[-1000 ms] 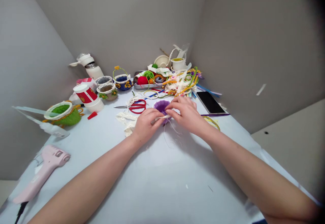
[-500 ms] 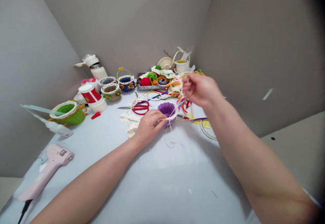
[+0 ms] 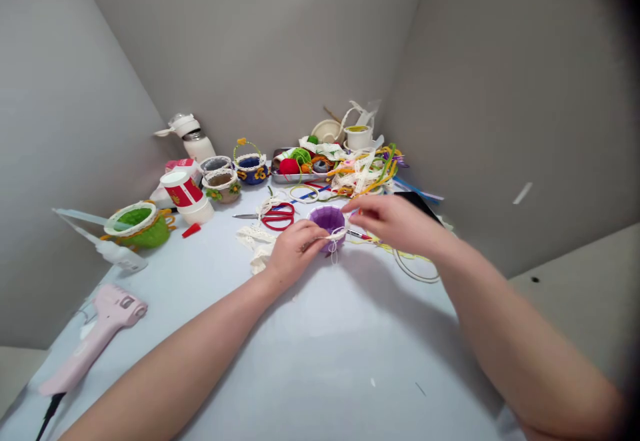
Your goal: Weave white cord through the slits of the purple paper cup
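Observation:
A small purple cup-shaped basket [image 3: 327, 218] with a white rim stands on the table in front of me. My left hand [image 3: 299, 246] is closed on its near left rim, thumb and fingers pinching a white cord [image 3: 338, 234] there. Loops of thin white thread [image 3: 334, 250] hang over the front of the basket. At the right side of the rim, my right hand [image 3: 385, 220] has thumb and index finger drawn together in a pinch, apparently on the white thread; the fine strand is hard to see. Red-handled scissors [image 3: 278, 216] lie left of the basket, beside white lace [image 3: 256, 244].
A pink glue gun [image 3: 97, 334] lies at the left front. Behind it are a green basket [image 3: 147, 231], a glue bottle [image 3: 117, 254] and paper cups [image 3: 186, 194]. Small decorated baskets [image 3: 251, 169], a tray of yarn [image 3: 283, 176] and tangled trims [image 3: 367, 168] stand at the back.
My right hand has come down from above the trims to the basket's right rim. The trailing thread now forms loops in front of the basket. My left hand keeps its hold.

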